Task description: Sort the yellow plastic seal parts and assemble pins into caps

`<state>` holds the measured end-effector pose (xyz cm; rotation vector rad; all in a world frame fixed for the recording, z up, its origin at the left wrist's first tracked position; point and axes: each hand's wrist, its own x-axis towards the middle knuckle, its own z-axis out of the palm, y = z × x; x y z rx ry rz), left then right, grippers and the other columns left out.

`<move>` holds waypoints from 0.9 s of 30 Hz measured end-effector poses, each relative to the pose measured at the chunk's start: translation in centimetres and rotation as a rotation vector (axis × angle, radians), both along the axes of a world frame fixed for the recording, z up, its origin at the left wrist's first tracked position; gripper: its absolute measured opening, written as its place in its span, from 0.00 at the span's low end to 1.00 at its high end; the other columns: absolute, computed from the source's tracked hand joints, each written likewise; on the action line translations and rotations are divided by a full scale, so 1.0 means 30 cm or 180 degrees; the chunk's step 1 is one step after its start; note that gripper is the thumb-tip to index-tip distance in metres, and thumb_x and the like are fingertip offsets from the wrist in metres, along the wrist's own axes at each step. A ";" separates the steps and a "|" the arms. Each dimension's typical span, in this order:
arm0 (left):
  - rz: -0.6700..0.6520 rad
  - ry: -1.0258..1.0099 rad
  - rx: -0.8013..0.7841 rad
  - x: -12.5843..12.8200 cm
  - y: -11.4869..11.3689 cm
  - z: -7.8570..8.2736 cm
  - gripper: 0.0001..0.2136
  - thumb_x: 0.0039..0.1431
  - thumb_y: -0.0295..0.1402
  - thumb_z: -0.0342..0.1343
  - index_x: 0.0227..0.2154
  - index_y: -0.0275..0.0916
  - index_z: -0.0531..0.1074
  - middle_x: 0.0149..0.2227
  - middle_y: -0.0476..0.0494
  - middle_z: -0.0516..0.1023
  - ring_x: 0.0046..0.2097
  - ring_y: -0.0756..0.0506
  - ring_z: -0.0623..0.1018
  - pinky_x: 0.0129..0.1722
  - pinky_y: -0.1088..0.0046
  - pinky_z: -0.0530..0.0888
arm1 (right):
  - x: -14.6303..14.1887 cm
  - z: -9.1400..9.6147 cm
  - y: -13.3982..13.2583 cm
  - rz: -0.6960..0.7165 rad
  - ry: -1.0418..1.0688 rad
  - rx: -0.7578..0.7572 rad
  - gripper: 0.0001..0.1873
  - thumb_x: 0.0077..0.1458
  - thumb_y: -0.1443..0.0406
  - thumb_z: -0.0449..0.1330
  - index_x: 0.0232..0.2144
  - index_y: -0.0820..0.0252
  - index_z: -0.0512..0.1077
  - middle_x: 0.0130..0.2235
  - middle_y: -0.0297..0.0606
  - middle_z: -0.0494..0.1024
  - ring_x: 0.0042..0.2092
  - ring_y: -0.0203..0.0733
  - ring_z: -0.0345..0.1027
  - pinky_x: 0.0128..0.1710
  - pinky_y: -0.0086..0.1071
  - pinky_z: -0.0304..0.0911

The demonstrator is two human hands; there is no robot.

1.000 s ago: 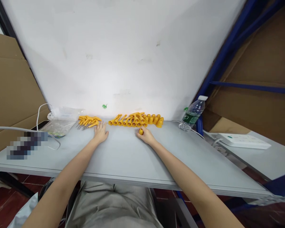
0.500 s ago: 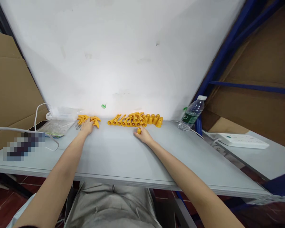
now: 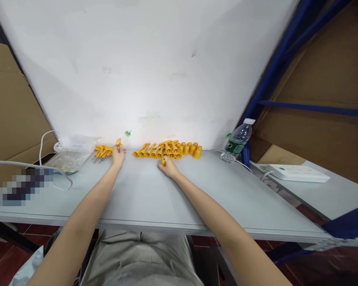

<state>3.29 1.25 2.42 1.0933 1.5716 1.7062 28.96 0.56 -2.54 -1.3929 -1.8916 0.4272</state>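
My left hand (image 3: 118, 155) is closed on a yellow plastic piece (image 3: 118, 142) with a curved, flared end, just right of a pile of similar yellow pieces (image 3: 103, 150). Small silvery metal parts (image 3: 98, 159) lie at the front of that pile. My right hand (image 3: 169, 168) grips a small yellow cup-shaped piece (image 3: 163, 162), held upright by its sides. Behind it, yellow funnel-shaped pieces (image 3: 148, 153) lie in a row, some stacked. To their right stand several yellow cups (image 3: 192, 149).
A clear water bottle (image 3: 239, 140) leans at the right by a blue metal frame (image 3: 264, 85). A plastic bag (image 3: 67, 161), a white cable (image 3: 58, 171) and a blurred-out dark object (image 3: 25, 186) lie at the left. A white power strip (image 3: 298, 173) sits on the right-hand surface.
My left hand has lifted a yellow piece from the pile and moved right. My right hand has shifted slightly left with the yellow cup-shaped piece. The view has shifted a little.
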 end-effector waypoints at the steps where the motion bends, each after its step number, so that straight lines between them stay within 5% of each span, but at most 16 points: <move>1: -0.0054 -0.0388 -0.0075 0.023 -0.009 0.003 0.01 0.64 0.31 0.47 0.37 0.41 0.63 0.30 0.48 0.74 0.30 0.51 0.76 0.35 0.74 0.72 | -0.022 0.000 0.003 0.0030 0.0008 -0.0001 0.16 0.45 0.61 0.59 0.25 0.53 0.52 0.28 0.30 0.63 0.32 0.39 0.59 0.34 0.32 0.58; 6: -0.0285 -0.1331 -0.0456 0.078 -0.071 -0.015 0.06 0.62 0.34 0.53 0.33 0.41 0.60 0.29 0.51 0.73 0.24 0.54 0.72 0.28 0.77 0.70 | -0.102 -0.007 0.009 0.0115 0.0058 -0.0015 0.15 0.44 0.60 0.61 0.28 0.54 0.56 0.32 0.32 0.67 0.34 0.40 0.62 0.36 0.34 0.61; 11: -0.0463 -0.1190 -0.0573 0.072 -0.117 -0.045 0.07 0.59 0.31 0.56 0.34 0.40 0.62 0.29 0.50 0.74 0.24 0.54 0.73 0.24 0.79 0.67 | -0.102 -0.009 -0.009 0.0299 0.0247 -0.0033 0.20 0.44 0.58 0.65 0.38 0.56 0.63 0.37 0.34 0.71 0.37 0.40 0.65 0.37 0.34 0.62; 21: -0.0373 -0.0731 -0.0183 0.100 -0.153 -0.043 0.08 0.54 0.37 0.61 0.26 0.37 0.74 0.28 0.48 0.76 0.28 0.53 0.73 0.27 0.79 0.66 | -0.086 0.000 -0.044 0.0320 -0.0394 0.0121 0.11 0.49 0.59 0.63 0.31 0.57 0.65 0.34 0.36 0.73 0.37 0.43 0.65 0.38 0.36 0.59; 23: -0.0290 -0.0794 -0.0060 0.101 -0.156 -0.041 0.09 0.53 0.38 0.62 0.28 0.37 0.76 0.24 0.51 0.72 0.24 0.55 0.68 0.25 0.79 0.64 | -0.086 0.005 -0.052 0.0315 -0.0485 0.0230 0.08 0.51 0.63 0.61 0.35 0.57 0.68 0.38 0.40 0.75 0.41 0.46 0.66 0.41 0.38 0.59; 27: -0.0377 -0.1396 -0.0006 0.102 -0.154 -0.034 0.10 0.50 0.38 0.64 0.30 0.35 0.76 0.23 0.54 0.70 0.20 0.57 0.64 0.24 0.78 0.63 | -0.098 0.024 -0.075 0.0384 -0.0583 0.0466 0.17 0.51 0.70 0.58 0.45 0.57 0.69 0.47 0.45 0.75 0.50 0.51 0.65 0.49 0.43 0.57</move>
